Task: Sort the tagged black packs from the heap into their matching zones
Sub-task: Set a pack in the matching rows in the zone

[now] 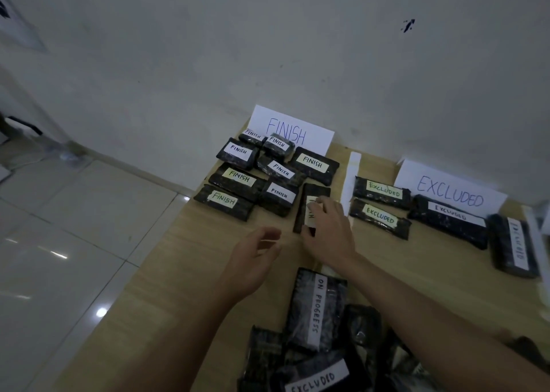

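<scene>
We are setting a black pack [309, 204] down at the right edge of the FINISH group, just left of the white divider strip [351, 180] in the middle of the frame, and the step asks for a tidy release. We should be keeping this pack wholly on the FINISH side, clear of the strip, and sliding our fingers off without dragging it toward the EXCLUDED packs [382, 204] to the right. Our right hand [327, 231] is lying over the pack's lower half and its pale tag, with the fingers [320, 210] fairly straight and pressing on top while the thumb is touching the near end; the tag's lettering is mostly hidden, so we are judging the zone by where the pack sits. Our left hand [253, 260] is hovering just left of it above the counter [184, 272], fingers loosely curled and holding nothing. The FINISH sign [293, 129] is standing behind the sorted packs at upper centre, the EXCLUDED sign [449, 188] at upper right. The heap [315, 341] is waiting at the bottom of the frame, with an ON PROGRESS pack [320, 305] on top, near our right forearm.
</scene>
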`<state>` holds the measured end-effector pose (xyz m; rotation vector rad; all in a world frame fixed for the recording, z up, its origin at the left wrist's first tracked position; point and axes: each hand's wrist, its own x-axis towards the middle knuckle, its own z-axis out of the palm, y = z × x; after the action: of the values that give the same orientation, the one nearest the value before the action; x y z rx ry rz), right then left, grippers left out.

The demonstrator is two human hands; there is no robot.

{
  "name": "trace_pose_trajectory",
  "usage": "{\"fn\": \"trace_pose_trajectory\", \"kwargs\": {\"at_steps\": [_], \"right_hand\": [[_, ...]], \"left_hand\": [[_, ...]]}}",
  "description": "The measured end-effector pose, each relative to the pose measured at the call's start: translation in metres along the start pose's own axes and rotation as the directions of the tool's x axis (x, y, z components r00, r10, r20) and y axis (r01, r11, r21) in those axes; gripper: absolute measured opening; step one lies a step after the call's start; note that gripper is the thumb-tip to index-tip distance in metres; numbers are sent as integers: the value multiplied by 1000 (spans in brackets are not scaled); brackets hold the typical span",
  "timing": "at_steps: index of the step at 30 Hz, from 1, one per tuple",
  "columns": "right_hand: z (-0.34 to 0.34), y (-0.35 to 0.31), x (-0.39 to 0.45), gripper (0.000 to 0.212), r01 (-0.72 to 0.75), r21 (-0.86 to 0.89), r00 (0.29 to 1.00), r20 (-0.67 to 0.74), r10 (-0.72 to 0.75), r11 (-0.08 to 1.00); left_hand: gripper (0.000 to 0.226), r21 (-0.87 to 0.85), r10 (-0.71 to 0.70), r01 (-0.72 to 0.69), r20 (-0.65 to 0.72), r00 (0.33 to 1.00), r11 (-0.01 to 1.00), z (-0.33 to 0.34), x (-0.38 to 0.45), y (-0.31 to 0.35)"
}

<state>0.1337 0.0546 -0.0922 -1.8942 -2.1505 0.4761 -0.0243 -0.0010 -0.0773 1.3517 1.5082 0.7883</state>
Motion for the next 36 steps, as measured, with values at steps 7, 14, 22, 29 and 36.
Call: {"fn": "trace_pose_trajectory", "kwargs": {"at_steps": [7, 14, 22, 29, 36], "right_hand": [[4, -3, 4, 51, 34, -70, 999, 22, -33, 997], [-38, 22, -26, 52, 69, -27, 995, -68, -71, 997], [-117, 108, -143, 46, 6, -30, 966, -259, -14, 1000], [-157, 189, -281, 40, -194, 30, 908, -373, 191, 981], [-179, 274, -417, 24, -373, 68, 824, -434, 364, 926]], "left_hand": [[21, 1, 11, -11, -16, 1000, 1000, 4, -4, 4], [30, 240, 162, -173, 63, 985, 955, 21, -14, 35], [35, 418, 362, -567, 474, 803, 710, 109, -34, 102], [33, 345, 374, -766, 717, 588, 543, 218, -83, 149], [31, 208, 350, -838, 838, 419, 504, 322, -150, 175]]}}
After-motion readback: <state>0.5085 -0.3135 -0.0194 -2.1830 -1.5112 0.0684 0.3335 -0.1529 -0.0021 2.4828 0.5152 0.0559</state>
